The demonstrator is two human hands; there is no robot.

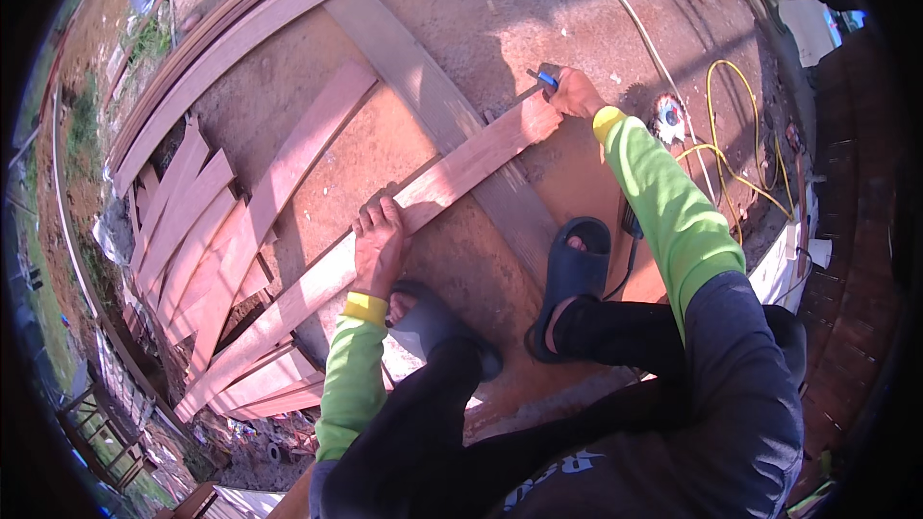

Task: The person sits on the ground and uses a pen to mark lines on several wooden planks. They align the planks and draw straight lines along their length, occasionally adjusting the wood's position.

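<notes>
A long wooden plank (pixel 461 176) lies slantwise before me, across a wider grey board (pixel 433 97) on the ground. My left hand (pixel 380 234) grips the plank near its middle, fingers over the far edge. At the plank's far right end, my right hand (pixel 571 91) holds a blue, pen-like marking tool (pixel 548 78) and a dark object whose kind I cannot tell. That hand is close against the plank's rough end.
Several cut planks (pixel 195 231) are piled at the left, with long boards (pixel 288 11) beyond. A circular saw blade (pixel 669 117) and a yellow cable (pixel 721 151) lie at the right. My sandalled feet (pixel 577 259) are close to the plank.
</notes>
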